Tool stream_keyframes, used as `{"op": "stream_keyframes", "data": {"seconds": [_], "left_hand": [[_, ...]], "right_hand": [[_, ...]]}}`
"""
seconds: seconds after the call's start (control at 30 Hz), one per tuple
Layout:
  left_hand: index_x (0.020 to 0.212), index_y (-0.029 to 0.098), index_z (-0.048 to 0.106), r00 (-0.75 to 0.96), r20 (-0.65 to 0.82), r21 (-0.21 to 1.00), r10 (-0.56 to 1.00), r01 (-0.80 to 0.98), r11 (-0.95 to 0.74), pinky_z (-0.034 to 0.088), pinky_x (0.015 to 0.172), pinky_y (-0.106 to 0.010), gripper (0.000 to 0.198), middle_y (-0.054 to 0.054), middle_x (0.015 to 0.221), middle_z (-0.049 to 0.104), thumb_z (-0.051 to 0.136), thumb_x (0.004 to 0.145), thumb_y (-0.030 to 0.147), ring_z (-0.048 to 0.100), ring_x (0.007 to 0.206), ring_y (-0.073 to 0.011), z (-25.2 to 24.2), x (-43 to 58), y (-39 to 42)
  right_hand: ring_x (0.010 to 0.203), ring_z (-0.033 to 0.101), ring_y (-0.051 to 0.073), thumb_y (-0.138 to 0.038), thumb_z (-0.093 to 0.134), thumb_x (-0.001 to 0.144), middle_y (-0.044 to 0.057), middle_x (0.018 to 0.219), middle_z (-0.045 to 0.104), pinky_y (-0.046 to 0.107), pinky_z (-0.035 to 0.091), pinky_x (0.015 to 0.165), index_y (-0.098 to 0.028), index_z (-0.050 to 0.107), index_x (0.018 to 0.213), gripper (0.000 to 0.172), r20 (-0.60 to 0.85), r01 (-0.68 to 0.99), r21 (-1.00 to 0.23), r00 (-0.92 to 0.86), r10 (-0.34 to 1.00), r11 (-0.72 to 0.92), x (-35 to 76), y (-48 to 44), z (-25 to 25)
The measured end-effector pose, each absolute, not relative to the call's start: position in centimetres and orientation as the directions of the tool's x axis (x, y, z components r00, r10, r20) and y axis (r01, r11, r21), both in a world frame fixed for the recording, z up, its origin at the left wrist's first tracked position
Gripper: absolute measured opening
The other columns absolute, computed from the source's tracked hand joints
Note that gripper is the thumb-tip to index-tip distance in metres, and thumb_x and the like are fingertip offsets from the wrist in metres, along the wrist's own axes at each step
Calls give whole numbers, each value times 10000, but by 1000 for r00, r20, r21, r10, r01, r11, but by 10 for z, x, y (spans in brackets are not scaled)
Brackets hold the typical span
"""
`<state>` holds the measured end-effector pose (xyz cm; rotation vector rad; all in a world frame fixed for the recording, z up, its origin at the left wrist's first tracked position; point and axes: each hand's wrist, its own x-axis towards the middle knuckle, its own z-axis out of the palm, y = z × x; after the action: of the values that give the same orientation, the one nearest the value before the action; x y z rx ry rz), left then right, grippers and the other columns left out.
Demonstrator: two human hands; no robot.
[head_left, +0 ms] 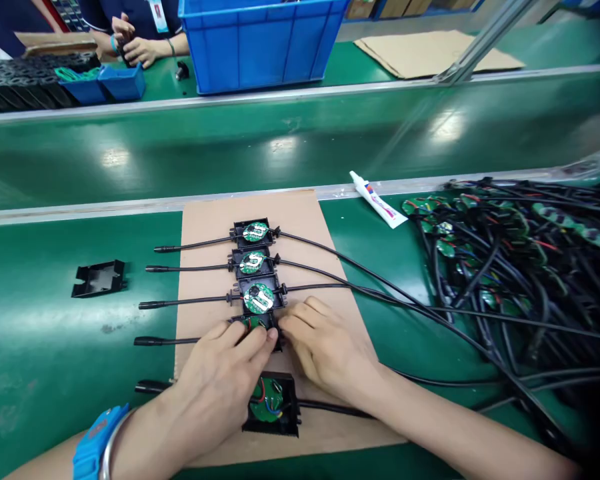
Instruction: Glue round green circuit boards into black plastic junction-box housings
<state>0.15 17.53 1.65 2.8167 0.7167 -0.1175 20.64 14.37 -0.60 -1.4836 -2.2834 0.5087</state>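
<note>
**Both hands at the second box on the cardboard**

At the near edge of the cardboard (205, 227) lies the nearest box (273, 403), open, with its round green board and coloured wires showing. Just beyond it, at the middle of the cardboard, is the second box (260, 325). The left hand (220, 373) has its fingertips pinched together on the box's board. The right hand (325, 347) curls against the box's right side; I cannot tell whether it grips or only steadies.

The work looks like seating the board. It would go best with even fingertip pressure, the wires kept clear of the rim and the cable lying straight.

Three more boxes (259, 298) line up toward the cardboard's far edge. A loose cover (99, 278) lies left of the cardboard. A tube (377, 200) and a heap of cables (520, 267) lie to its right.
</note>
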Motion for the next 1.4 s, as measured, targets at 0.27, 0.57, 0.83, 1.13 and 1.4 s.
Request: {"op": "stream_keyframes", "data": {"seconds": [0.27,0.57,0.83,1.13,1.4], "left_hand": [[1236,224,541,829,138,432,542,442,-786,406,816,-384,488,-61,1113,586,451,793,40,490,969,-235,21,-12,188],[926,191,514,694,131,478,708,581,-659,449,700,-331,70,-32,886,607,450,926,163,568,800,-197,8,-30,241],[913,207,494,703,49,452,709,618,-643,461,544,-290,134,-3,811,598,378,974,236,597,653,-180,25,-23,231],[916,186,507,748,62,306,660,616,-726,422,480,-280,178,-21,797,606,339,974,201,601,623,-188,13,-8,241],[917,179,558,721,-29,521,692,602,-605,489,646,-295,169,-38,834,653,398,957,215,632,747,-184,6,-12,247]], "right_hand": [[782,462,171,-142,418,917,48,790,579,302,392,723,-164,614,828,216,165,705,-537,-451,877,463,228,164,12],[832,530,172,-135,444,913,63,887,583,310,438,748,-156,510,971,90,269,726,-545,-321,908,418,243,184,-5],[629,504,162,-171,333,936,47,736,547,299,397,583,-163,512,836,205,-10,813,-407,-459,888,416,233,171,42],[631,542,188,-91,389,828,77,775,602,320,330,563,-154,544,835,167,-198,872,-264,-468,861,413,217,184,40],[614,553,180,-49,446,772,68,758,629,302,280,535,-159,538,829,154,-278,876,-302,-459,844,377,207,192,47]]}}
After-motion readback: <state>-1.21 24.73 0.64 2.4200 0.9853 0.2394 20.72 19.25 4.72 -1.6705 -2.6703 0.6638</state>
